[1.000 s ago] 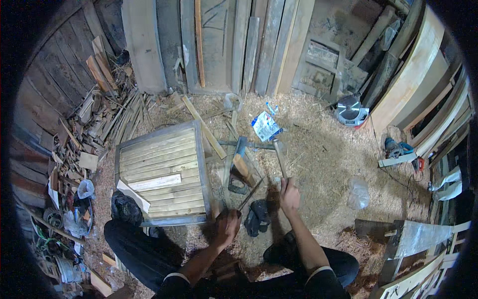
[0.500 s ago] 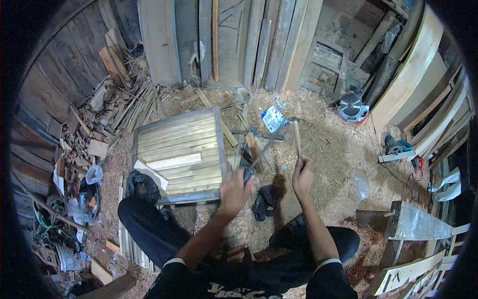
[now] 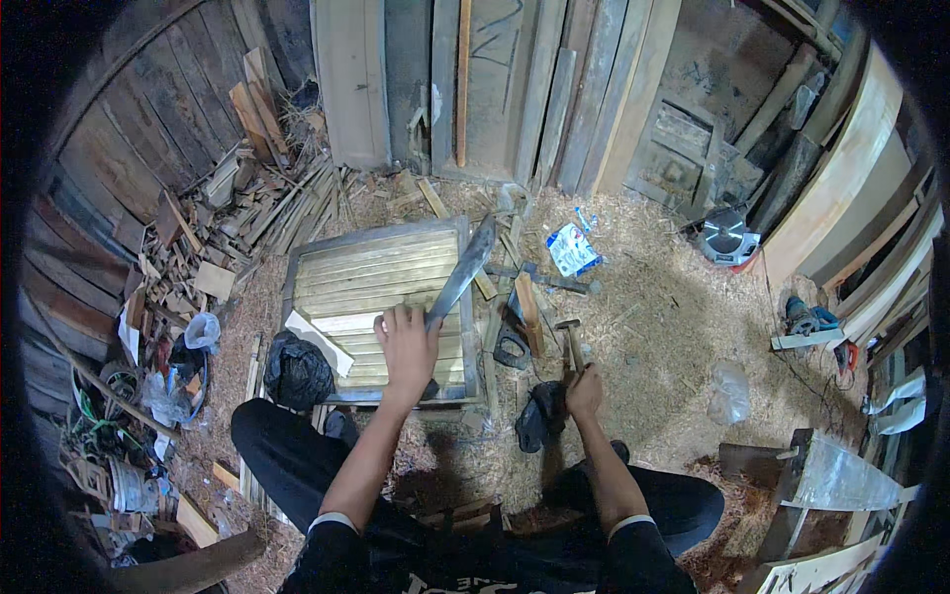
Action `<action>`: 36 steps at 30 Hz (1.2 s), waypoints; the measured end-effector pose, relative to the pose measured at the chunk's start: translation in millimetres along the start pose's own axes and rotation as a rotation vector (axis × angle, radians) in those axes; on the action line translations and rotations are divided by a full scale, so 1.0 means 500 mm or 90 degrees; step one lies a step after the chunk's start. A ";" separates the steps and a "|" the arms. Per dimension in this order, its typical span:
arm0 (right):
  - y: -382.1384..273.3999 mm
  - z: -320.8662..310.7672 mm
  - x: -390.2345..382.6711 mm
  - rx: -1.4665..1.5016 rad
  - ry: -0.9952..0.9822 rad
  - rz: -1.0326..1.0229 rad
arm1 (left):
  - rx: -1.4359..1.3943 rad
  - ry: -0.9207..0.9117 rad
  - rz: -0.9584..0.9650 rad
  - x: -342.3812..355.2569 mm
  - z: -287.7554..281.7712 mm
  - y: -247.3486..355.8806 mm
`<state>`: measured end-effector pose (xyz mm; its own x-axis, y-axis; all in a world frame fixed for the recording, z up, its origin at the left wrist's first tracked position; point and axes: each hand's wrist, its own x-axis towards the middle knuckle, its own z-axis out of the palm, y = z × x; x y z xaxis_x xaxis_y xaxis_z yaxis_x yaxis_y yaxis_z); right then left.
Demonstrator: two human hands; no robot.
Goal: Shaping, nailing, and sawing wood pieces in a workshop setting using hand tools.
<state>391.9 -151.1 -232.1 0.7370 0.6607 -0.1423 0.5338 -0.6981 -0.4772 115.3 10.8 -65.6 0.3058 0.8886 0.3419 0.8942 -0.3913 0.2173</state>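
Observation:
My left hand [image 3: 406,351] is over the slatted wooden panel [image 3: 376,265] with a dark grey frame. A machete [image 3: 463,269] is held in it, its broad blade slanting up to the right across the panel's edge. The fingertips lie close to or on a pale slat, and contact is hard to tell. My right hand [image 3: 584,391] is closed around the wooden handle of a hammer [image 3: 570,337], head up, to the right of the panel. A black saw handle [image 3: 512,348] and a block of wood [image 3: 529,315] lie between the hands.
Black plastic bags [image 3: 299,368] lie by the panel's near left corner and near my right hand. A blue and white packet [image 3: 574,249] is beyond. A circular saw [image 3: 729,238] and a power tool [image 3: 807,322] stand at right. Scrap wood [image 3: 233,233] piles up left.
My left hand has moved left with the machete, over the panel. My right hand has drawn slightly nearer and left with the hammer. The whole view has shifted a little.

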 end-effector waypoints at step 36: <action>-0.511 -0.226 -0.255 0.369 -0.181 -0.582 | -0.596 -0.095 0.100 -0.090 -0.216 -0.072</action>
<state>208.5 -88.0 5.8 0.0053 0.9503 0.3112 0.4985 0.2673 -0.8247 34.1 -40.8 9.9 0.4961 0.8061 0.3227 0.2364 -0.4830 0.8431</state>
